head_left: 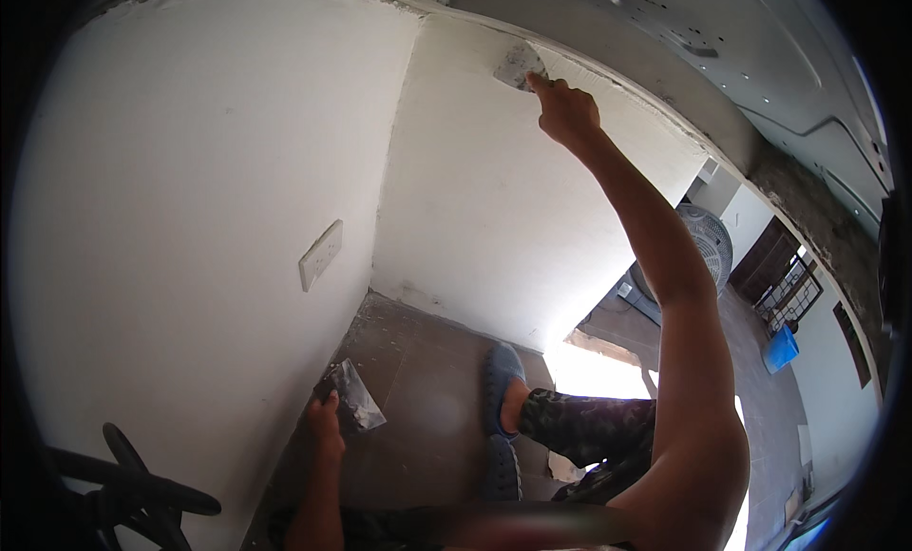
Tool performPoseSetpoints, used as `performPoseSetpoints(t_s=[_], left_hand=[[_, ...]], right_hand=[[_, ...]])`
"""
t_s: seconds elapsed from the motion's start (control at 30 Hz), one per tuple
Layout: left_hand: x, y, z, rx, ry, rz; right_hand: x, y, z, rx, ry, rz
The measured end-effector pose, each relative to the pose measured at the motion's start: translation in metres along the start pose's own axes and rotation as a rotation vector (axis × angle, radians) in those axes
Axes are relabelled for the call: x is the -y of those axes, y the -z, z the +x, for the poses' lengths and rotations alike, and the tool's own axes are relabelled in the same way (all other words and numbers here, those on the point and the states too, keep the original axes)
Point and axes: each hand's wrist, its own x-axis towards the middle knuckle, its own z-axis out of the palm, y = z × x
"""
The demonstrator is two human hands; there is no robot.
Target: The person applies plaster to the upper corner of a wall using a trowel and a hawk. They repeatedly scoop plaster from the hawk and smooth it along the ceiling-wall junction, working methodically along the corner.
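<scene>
My right hand (570, 112), arm stretched up, is closed around a putty knife (516, 66). Its smeared grey blade lies against the white wall (494, 171) just below the upper ledge. Down low on the left, my left hand (325, 424) grips a second, wider putty knife (359, 399). Whitish filler shows on that metal blade, which is held above the floor. Both handles are mostly hidden by my fingers.
A white socket plate (321, 256) sits on the left wall (209, 190). My blue shoe (503, 380) is on the brown tiled floor (418, 351). A grey fan (705, 242) and a blue bucket (781, 349) stand to the right. Black bars (133, 480) fill the lower left corner.
</scene>
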Motion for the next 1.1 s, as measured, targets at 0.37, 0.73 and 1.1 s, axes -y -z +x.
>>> performPoseSetpoints(t_s=[0.37,0.73,1.1], left_hand=[[-0.011,0.002,-0.005,0.062,0.018,-0.071],[-0.015,-0.003,-0.006,0.046,0.113,-0.12],[-0.021,0.004,-0.013,0.036,0.075,-0.123]], right_hand=[[-0.125,-0.023,-0.122,0.035,-0.262,-0.032],[0.049,-0.001,-0.037,0.004,0.023,0.1],[0.007,-0.011,0.003,0.069,-0.096,0.043]])
